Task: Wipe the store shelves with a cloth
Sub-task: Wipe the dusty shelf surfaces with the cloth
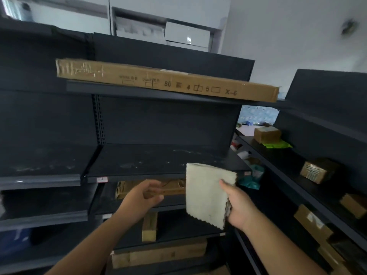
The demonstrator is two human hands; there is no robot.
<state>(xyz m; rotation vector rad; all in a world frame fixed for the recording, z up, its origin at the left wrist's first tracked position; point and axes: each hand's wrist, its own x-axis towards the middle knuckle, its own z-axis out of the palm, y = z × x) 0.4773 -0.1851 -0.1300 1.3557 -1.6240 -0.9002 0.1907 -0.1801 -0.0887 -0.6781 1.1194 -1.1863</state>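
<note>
A: Which step is the person sitting at rn?

B: Prep, by the look of it. The right hand (239, 207) is holding the cloth (208, 195) up in the air, lower centre-right of the frame, thumb on the front face and the other fingers curled behind, pinching its right edge. It's hanging flat and folded, not touching the shelf yet.

A: And the other one?

B: The left hand (142, 197) is hovering just left of the cloth, fingers loosely curled and a bit apart, holding nothing.

A: So next?

B: Prob bringing the cloth down flat onto the middle shelf (158, 161), centre frame, which is showing pale dusty smears. That's calling for a lift over the front lip, then pressing and sweeping sideways.

A: Anything getting in the way?

B: That shelf is looking bare, so no. The top shelf (139, 90) is carrying a long cardboard box (168, 80), upper centre; it'd need shifting before wiping there. The lower shelves are holding more cartons (158, 253), bottom centre. Small boxes (267, 133) are sitting on the rack at right.
</note>
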